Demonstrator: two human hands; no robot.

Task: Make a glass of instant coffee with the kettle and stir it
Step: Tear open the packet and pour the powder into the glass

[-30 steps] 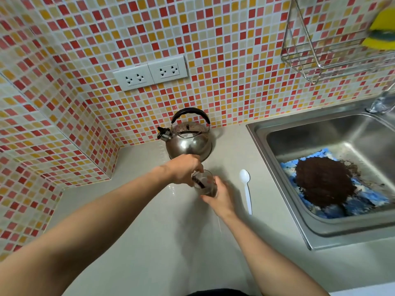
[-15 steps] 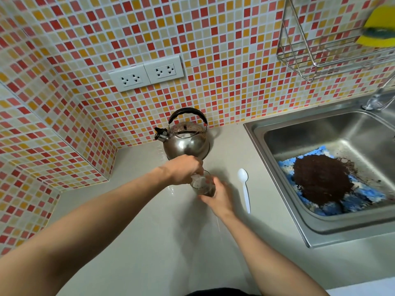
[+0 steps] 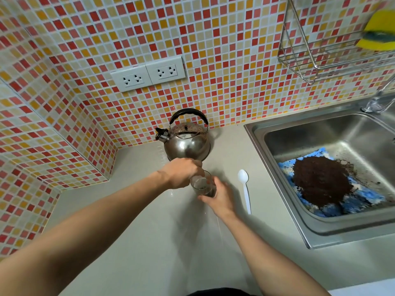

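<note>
Countertop [image 3: 149, 242] pale, mosaic tiles [image 3: 213, 39] behind; both hands' fingers [image 3: 215, 182] grip glass [image 3: 202, 184].

Lower front of kettle [image 3: 188, 144] hidden behind left grip [image 3: 181, 174]. Glass [image 3: 202, 184] largely covered, left grip over its rim and near side, right grip [image 3: 220, 197] wrapped round its right side; contents too dim to tell beyond something dark at the bottom. Anything pinched in left grip's fingers hidden. Far right of right grip: sponge [image 3: 379, 29], rack [image 3: 333, 50], tap [image 3: 378, 101] and sink [image 3: 277, 171] cut off by the picture's edge.
</note>
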